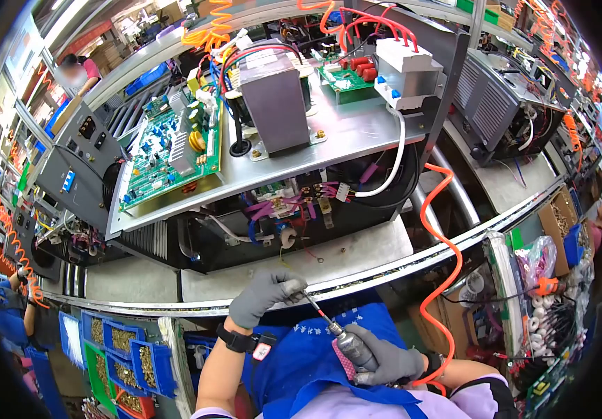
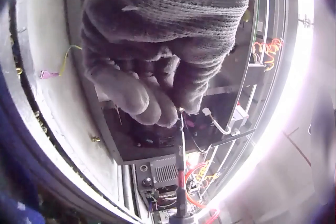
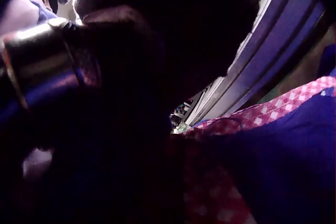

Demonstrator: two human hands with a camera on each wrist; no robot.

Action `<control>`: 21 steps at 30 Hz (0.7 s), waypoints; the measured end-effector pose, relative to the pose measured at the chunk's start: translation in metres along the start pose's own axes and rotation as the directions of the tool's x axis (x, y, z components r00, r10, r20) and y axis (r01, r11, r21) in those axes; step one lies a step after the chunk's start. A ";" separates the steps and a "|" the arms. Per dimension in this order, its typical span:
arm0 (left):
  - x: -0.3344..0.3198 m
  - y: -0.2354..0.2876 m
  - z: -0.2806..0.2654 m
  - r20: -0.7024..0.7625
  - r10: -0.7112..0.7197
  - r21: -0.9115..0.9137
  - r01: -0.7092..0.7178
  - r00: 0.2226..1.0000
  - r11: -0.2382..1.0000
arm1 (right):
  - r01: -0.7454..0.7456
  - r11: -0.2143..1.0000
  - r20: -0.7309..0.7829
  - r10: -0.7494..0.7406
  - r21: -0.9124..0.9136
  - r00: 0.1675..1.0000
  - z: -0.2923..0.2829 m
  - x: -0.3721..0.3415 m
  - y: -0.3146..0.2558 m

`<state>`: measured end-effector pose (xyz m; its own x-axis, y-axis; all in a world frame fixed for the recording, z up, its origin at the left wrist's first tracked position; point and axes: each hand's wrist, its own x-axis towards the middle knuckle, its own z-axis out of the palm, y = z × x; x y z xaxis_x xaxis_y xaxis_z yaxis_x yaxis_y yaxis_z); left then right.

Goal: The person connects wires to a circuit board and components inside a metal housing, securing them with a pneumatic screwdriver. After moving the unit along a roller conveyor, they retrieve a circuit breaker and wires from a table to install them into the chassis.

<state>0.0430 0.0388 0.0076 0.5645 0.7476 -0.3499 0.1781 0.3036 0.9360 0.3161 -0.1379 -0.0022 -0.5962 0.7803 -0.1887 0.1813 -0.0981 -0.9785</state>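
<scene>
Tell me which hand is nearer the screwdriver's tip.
Left: the left hand has its fingers at the tip; the right hand is farther back, gripping the screwdriver's body.

Head camera looks down, wrist cameras peer close, head and left sharing the driver bit [image 2: 180, 155].

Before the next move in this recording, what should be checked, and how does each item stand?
1. Right grip holds the power screwdriver: ok.
2. Left grip at the bit: ok, fingers at its tip.
3. Small brass-coloured piece seated firmly on the tip: cannot tell.
4. Bit at the metal chassis: not ok, held apart from it.
5. Orange hose clear of the bit: ok, off to the right.
</scene>
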 end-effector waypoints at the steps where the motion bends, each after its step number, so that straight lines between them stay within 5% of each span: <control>1: 0.003 0.003 0.000 0.023 0.019 0.049 -0.020 1.000 0.999 | 0.015 1.000 -0.005 -0.015 -0.008 1.000 0.000 0.000 0.002; 9: 0.016 -0.001 0.013 0.024 -0.037 0.117 0.034 0.999 0.993 | -0.054 0.998 -0.048 0.055 0.018 0.997 -0.002 -0.010 0.018; 12: 0.021 -0.019 0.041 -0.191 0.176 0.149 -0.149 0.966 0.978 | 0.021 1.000 -0.152 -0.019 0.013 0.988 -0.009 -0.009 0.012; 13: 0.021 -0.013 0.048 -0.263 0.444 0.521 -0.261 0.857 0.813 | 0.047 0.999 -0.195 -0.047 -0.001 0.980 -0.011 -0.008 0.009; 15: 0.018 0.004 0.061 -0.048 0.857 0.980 -0.141 0.513 0.140 | 0.030 0.986 -0.226 0.008 0.167 0.974 -0.014 -0.010 0.010; 17: 0.027 -0.001 0.066 -0.065 0.855 0.997 0.000 0.515 0.076 | 0.101 0.891 -0.264 0.021 0.442 0.964 -0.017 -0.010 -0.006; 21: 0.044 -0.004 0.060 -0.082 0.831 0.995 0.096 0.551 0.034 | 0.185 0.904 -0.326 -0.054 0.385 0.944 -0.025 -0.005 -0.016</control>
<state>0.1158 0.0349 -0.0090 0.3931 0.7123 0.5814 0.8620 -0.5056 0.0367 0.3358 -0.1250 0.0169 -0.3172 0.9433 -0.0982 -0.2474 -0.1822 -0.9516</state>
